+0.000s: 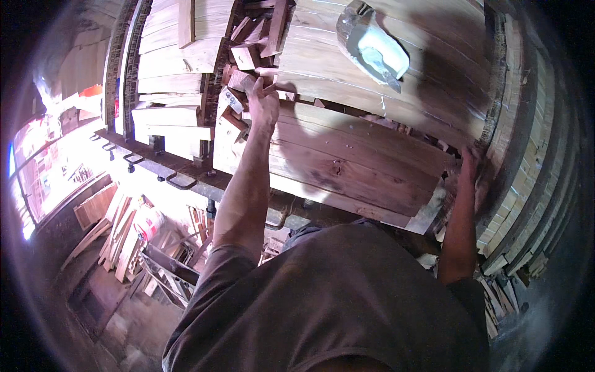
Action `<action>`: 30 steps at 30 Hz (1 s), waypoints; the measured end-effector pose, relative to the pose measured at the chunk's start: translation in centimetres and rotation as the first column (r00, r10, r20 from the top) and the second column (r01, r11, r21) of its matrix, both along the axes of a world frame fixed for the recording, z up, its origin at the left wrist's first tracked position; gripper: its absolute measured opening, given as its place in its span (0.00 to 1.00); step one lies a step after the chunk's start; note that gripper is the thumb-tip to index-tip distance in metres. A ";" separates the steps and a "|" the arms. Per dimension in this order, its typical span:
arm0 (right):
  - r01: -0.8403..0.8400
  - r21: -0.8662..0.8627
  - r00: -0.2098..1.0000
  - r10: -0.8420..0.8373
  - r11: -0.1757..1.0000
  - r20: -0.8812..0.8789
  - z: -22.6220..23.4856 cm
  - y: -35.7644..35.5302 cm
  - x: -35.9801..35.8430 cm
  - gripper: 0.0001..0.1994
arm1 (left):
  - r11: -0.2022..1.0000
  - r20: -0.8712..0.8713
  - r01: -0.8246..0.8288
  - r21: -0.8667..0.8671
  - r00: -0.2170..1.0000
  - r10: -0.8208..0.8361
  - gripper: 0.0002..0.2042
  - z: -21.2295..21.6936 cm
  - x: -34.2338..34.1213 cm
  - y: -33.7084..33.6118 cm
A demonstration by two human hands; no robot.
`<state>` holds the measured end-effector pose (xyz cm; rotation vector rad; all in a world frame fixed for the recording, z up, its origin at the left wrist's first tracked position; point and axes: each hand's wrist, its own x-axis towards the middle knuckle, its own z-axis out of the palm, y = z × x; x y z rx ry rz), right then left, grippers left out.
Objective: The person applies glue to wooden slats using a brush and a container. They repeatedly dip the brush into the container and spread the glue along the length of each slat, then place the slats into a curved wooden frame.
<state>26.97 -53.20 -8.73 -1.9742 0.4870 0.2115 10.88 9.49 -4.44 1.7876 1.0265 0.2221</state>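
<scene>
My left hand (264, 104) reaches to the left end of a panel of pale boards (347, 155). Its fingers are bent against a small wooden block (240, 81), which they seem to grip; part of the grasp is hidden. At the panel's right end, my right hand (469, 164) rests in shadow along the edge, its fingers mostly hidden. A narrow dark gap separates this panel from a farther one (310, 37). On the farther panel stands a cut-open tub (352, 23) of white paste, with a brush (390, 79) in it.
Loose wood offcuts (246, 56) fill the channel left of the panels. Another board panel (170, 68) lies beyond it. A metal rail with hooks (180, 180) borders the near side. Stacked boards (527, 155) stand at right; scrap strips (121, 239) lie low at left.
</scene>
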 end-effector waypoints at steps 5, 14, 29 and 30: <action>0.072 -0.078 0.994 -0.066 0.994 0.082 -3.3 -2.2 -1.1 0.20 | 0.961 0.076 -0.079 -0.265 0.992 0.103 0.34 3.5 1.3 -2.1; 0.052 -0.018 0.996 -0.053 0.998 -0.073 -0.2 -0.3 -0.9 0.24 | 0.983 -0.071 -0.093 -0.158 0.994 0.082 0.34 4.8 1.6 -2.4; -0.035 -0.238 0.997 0.018 0.971 -0.070 -2.3 -4.2 -0.2 0.15 | 0.894 0.135 0.049 -0.445 0.991 0.013 0.26 2.8 0.7 0.1; 0.014 -0.196 0.995 -0.032 0.981 -0.093 -1.8 -4.5 -0.4 0.15 | 0.886 0.166 -0.004 -0.463 0.982 0.091 0.35 2.9 0.6 -0.5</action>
